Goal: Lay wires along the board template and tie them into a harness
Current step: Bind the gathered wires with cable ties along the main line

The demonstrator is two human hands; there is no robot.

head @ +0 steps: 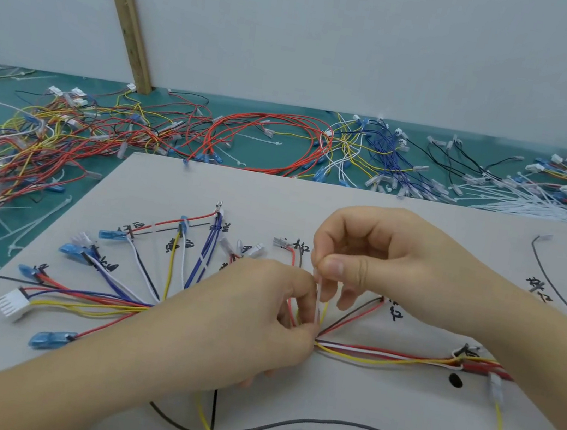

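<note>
A: Harness?
B: Wire bundle (382, 355) lies mid-board (356, 404); red, yellow, white, blue, black strands fan left to blue terminals (50, 339) & a white plug (12, 302).
A: Hands?
B: Left hand (251, 317) pinches the bundle; right hand (375, 259) pinches a white cable tie (318, 300) upright.
A: Writing?
B: Handwritten black labels, unreadable.

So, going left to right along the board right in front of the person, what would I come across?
White multi-pin connector → fan of coloured wires → left hand → white cable tie, pinched by both hands → right hand → clear terminal on a yellow wire.
</note>
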